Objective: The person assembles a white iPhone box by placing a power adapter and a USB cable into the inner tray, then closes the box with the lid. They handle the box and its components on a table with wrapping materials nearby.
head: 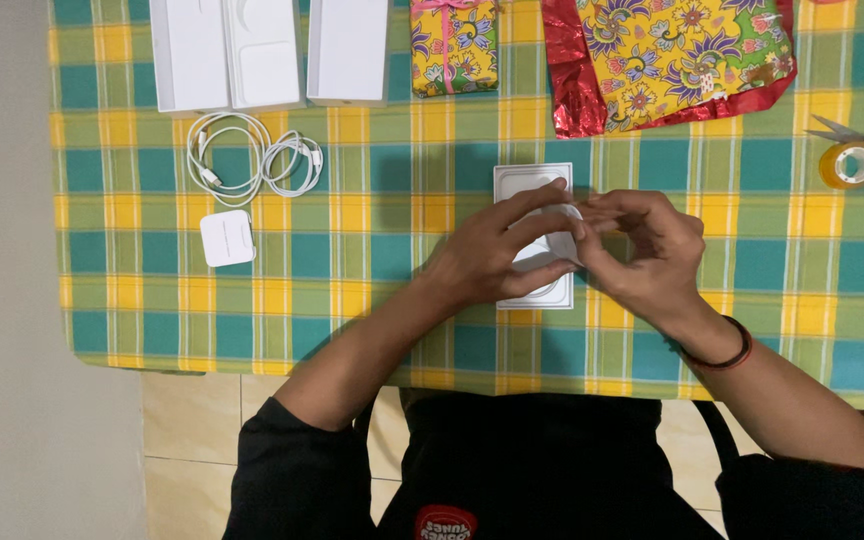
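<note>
Pinching a small white paper piece (564, 240) with both left hand (487, 262) and right hand (652, 255), over white tray (522, 182) at 12 o'clock. Looks light, flimsy; best held by edges.

Table: covered by a green, yellow and teal checked tablecloth (372, 180)
Floor: laid with beige tiles (192, 430)
Wall: plain grey surface (2, 270), seen at left

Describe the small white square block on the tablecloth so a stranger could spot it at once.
Start at the checked tablecloth and go to its left side, below the open white boxes. Just under the coiled white cables lies the white square block. Unlike the looped cables, it is solid, flat and round-cornered, well away from both hands.
</note>
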